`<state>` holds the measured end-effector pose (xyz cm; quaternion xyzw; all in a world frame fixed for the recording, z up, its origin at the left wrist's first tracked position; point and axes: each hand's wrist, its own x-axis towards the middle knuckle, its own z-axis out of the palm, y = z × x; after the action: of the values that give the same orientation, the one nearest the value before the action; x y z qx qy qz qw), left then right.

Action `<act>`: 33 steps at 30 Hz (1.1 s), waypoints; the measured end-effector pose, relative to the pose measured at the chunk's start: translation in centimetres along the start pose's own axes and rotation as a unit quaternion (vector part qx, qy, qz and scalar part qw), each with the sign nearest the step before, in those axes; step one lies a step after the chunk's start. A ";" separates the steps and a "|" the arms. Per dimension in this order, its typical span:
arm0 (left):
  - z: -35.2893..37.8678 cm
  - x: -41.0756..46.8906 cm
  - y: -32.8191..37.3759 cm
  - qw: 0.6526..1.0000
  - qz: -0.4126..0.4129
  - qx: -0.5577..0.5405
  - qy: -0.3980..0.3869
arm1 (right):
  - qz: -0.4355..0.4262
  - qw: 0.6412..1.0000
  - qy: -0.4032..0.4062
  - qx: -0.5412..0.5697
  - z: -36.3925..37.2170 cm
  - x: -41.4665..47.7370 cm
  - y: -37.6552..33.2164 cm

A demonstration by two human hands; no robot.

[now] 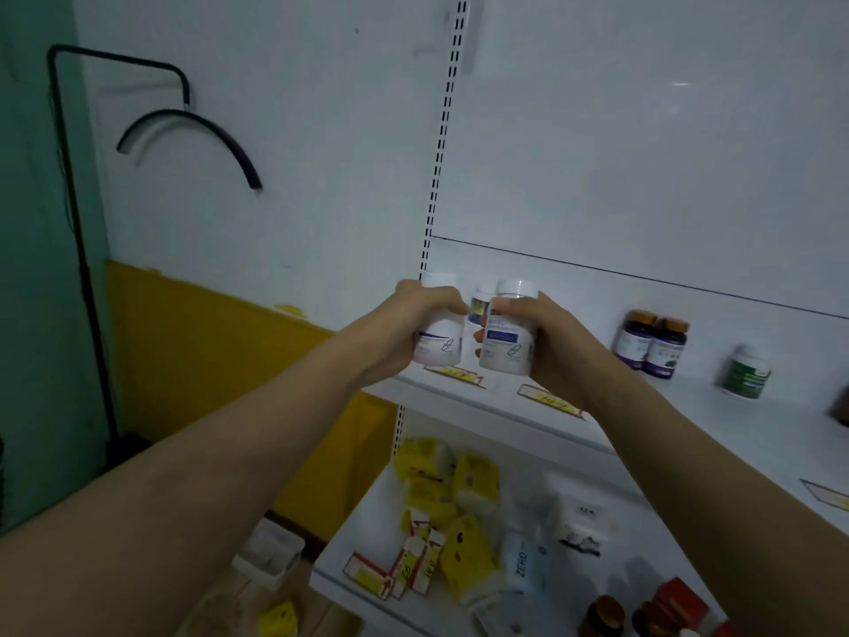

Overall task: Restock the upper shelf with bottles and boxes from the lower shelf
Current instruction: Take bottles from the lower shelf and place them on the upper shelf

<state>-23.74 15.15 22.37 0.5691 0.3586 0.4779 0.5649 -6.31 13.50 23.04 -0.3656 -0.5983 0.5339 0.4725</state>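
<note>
A: What's being held?
B: The left hand (413, 326) is gripping the left bottle (436, 349), the right hand (551, 344) is gripping the right bottle (505, 344) (both upright), side by side at the upper shelf's (689, 409) front edge.

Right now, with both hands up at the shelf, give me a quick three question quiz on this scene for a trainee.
1. True or false: the left hand grips the left white bottle and the right hand grips the right white bottle.
2. On the upper shelf, the two dark bottles stand: A) left of the hands, B) right of the hands, C) between the hands.
3. Fill in: most packs near the left end of the lower shelf are ____ in colour.
Key: 1 true; 2 B; 3 yellow.
</note>
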 end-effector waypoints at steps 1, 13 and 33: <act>-1.2 0.6 -0.1 1.000 -0.009 0.010 0.012 | 0.003 1.000 -0.008 -0.007 0.6 1.0 0.2; -10.4 11.5 -4.0 0.991 0.017 0.128 0.042 | -0.013 0.989 -0.010 -0.147 0.7 16.4 4.6; -13.8 28.9 -8.9 0.966 0.032 0.254 0.039 | 0.069 0.848 0.249 -0.463 -2.7 29.7 9.1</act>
<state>-27.43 47.63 16.32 0.6862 0.4714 0.4109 0.3714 -12.88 43.79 19.22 -0.7033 -0.6114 0.1173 0.3432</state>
